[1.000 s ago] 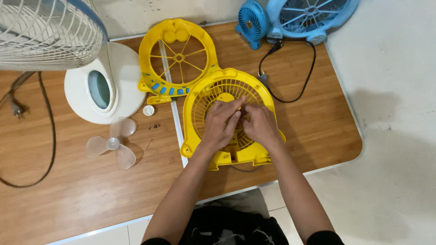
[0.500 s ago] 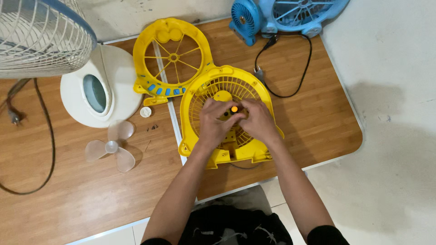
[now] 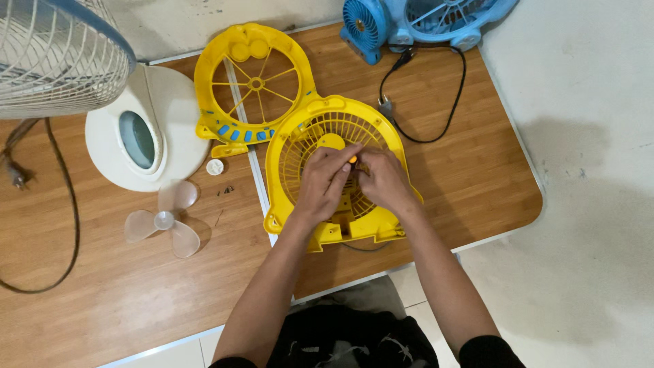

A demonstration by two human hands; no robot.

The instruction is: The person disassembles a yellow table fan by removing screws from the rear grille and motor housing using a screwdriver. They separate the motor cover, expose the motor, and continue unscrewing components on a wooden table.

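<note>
While both my hands are bunched up over the middle of the yellow fan, here's where things stand. Left hand and right hand meet right at the hub of the grille, and the fingers of both are curled in around a small orange-tipped tool, probably a screwdriver, though most of it is hidden so I can't say for sure. Can't tell which hand really has the grip on it; they're pressed close together.

My take on doing this bit well: keep the tool straight up and down over the hub, let one hand steady the housing so it doesn't skate on the desk, and go slow so nothing slips through the grille slots. There are already tiny dark bits, screws I'd guess, loose on the wood by the white cap, so park anything small there.

The fan itself lies flat near the front edge of the desk, about mid-width, feet toward me. It's bright yellow plastic, round grille with fine radial ribs, a solid disc at the centre, squarish base. Its other half, a yellow cover with blue buttons, touches it toward the back edge. Left of that sit a white base and a clear blade; a blue fan is at the back right corner.
</note>
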